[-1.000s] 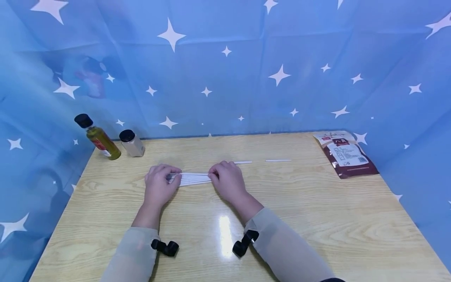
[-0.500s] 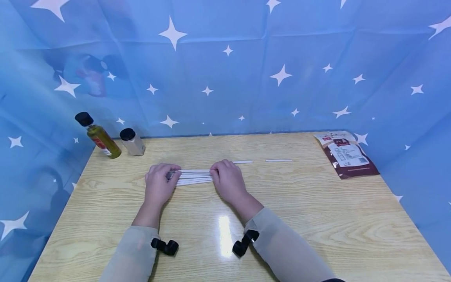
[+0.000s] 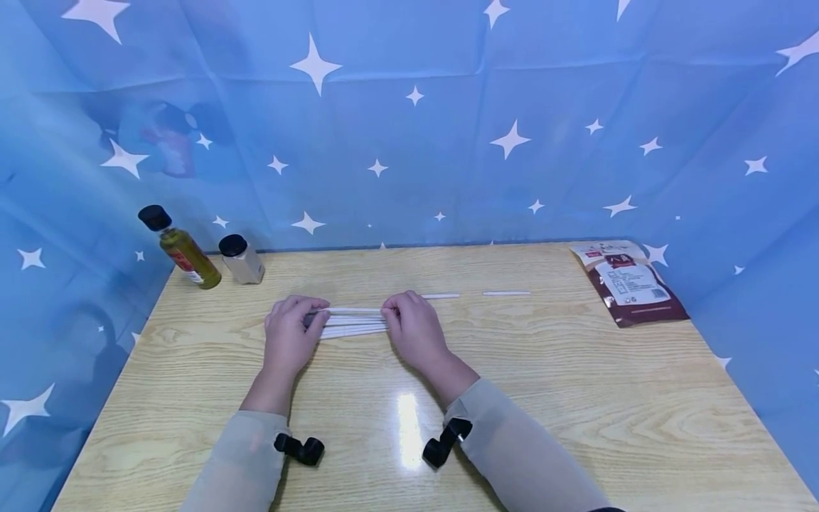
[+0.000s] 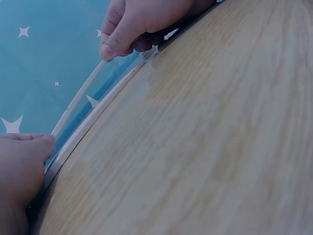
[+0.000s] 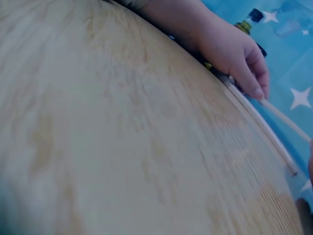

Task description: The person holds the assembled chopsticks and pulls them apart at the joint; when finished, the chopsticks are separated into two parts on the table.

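Between my two hands stretches a thin white stick (image 3: 355, 310), lifted a little above the tabletop. My left hand (image 3: 289, 333) pinches its left end with thumb and fingertips, and my right hand (image 3: 414, 328) pinches the right end. In the left wrist view the raised stick (image 4: 77, 98) bows slightly, apart from those below. Several similar white sticks (image 3: 355, 330) lie side by side on the table under it, their ends partly covered by my hands. A dark patch beside my left fingers is too small to make out.
Two short white stick lengths show beyond my right hand, one nearer (image 3: 441, 296) and one farther right (image 3: 507, 293). An oil bottle (image 3: 190, 259) and a black-capped jar (image 3: 243, 262) stand back left. A brown-and-white pouch (image 3: 630, 281) lies back right, before a blue curtain (image 3: 409, 192).
The top stick has risen and separated from the others. My right hand has shifted slightly to the right; my left hand has barely moved.
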Demonstrator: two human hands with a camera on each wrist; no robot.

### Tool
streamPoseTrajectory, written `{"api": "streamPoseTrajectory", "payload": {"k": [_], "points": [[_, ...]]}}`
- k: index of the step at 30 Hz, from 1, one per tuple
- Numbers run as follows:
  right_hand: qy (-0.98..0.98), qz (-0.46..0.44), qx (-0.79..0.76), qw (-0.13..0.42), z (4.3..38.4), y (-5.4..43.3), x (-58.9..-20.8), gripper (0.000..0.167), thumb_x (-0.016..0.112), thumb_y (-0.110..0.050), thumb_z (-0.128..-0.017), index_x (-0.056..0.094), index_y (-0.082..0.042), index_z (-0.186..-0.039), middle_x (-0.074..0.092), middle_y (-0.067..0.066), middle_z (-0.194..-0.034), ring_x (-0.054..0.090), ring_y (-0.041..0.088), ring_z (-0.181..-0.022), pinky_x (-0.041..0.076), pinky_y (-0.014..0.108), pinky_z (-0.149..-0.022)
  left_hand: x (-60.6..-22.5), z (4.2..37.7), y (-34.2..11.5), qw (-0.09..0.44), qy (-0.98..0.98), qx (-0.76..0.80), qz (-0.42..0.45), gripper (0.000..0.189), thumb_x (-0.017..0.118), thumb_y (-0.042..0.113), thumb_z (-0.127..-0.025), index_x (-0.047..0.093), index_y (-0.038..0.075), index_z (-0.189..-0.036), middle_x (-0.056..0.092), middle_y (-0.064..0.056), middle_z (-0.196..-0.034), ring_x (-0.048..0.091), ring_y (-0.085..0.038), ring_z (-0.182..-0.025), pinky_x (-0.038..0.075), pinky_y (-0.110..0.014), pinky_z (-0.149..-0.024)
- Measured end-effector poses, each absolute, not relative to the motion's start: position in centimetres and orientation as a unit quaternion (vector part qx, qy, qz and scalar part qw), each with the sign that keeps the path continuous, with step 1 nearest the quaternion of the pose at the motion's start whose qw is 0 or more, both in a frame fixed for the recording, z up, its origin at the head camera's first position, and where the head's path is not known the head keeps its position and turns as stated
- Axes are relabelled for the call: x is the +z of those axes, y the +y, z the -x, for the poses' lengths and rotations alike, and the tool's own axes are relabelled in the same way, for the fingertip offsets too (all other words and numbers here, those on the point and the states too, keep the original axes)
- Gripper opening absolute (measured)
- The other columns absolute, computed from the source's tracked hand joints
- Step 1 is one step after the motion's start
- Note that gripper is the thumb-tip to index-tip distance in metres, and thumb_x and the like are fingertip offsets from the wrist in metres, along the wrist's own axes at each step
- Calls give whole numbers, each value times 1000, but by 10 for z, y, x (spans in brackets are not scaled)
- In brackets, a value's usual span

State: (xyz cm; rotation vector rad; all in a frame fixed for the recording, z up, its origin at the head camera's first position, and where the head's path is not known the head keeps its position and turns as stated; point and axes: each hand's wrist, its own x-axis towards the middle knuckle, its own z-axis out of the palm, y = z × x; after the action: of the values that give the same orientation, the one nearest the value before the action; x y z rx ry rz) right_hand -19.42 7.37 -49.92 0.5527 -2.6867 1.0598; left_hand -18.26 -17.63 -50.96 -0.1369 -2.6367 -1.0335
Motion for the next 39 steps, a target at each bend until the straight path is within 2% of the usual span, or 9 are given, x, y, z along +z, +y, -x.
{"api": "streamPoseTrajectory", "payload": {"k": [9, 15, 19, 28, 39], "points": [[-908, -179, 369, 88, 195, 74, -501, 16, 60, -20, -109, 71, -8, -109, 67, 3, -102, 63, 22, -96, 50, 42, -92, -508, 181, -174, 146, -931, -327, 77, 24, 73, 21, -103, 77, 11, -125, 65, -14, -119, 59, -39, -115, 38, -58, -99], [-910, -178, 367, 81, 195, 74, -500, 16, 59, -19, -110, 72, -9, -111, 66, 1, -99, 61, 20, -92, 50, 41, -90, -511, 181, -172, 178, -925, -316, 114, 18, 74, 20, -102, 80, 10, -117, 58, -10, -106, 58, -33, -100, 37, -54, -92], [-908, -181, 368, 82, 194, 73, -499, 16, 61, -21, -109, 73, -10, -110, 66, -1, -98, 60, 18, -90, 50, 39, -87, -513, 181, -171, 203, -917, -318, 130, 14, 76, 18, -101, 82, 10, -112, 58, -10, -105, 58, -33, -98, 37, -55, -90], [-896, -234, 342, 158, 191, 74, -499, 11, 78, -23, -100, 80, -12, -103, 74, -1, -97, 68, 15, -86, 57, 35, -84, -511, 181, -170, 221, -917, -299, 144, 14, 79, 19, -99, 84, 11, -109, 64, -9, -103, 62, -33, -97, 38, -55, -88], [-884, -228, 357, 197, 191, 74, -502, 14, 84, -23, -95, 78, -11, -98, 71, 0, -91, 63, 15, -78, 56, 33, -74, -509, 180, -168, 238, -917, -286, 141, 16, 80, 24, -98, 84, 11, -107, 68, -9, -103, 66, -31, -94, 41, -55, -89]]}}
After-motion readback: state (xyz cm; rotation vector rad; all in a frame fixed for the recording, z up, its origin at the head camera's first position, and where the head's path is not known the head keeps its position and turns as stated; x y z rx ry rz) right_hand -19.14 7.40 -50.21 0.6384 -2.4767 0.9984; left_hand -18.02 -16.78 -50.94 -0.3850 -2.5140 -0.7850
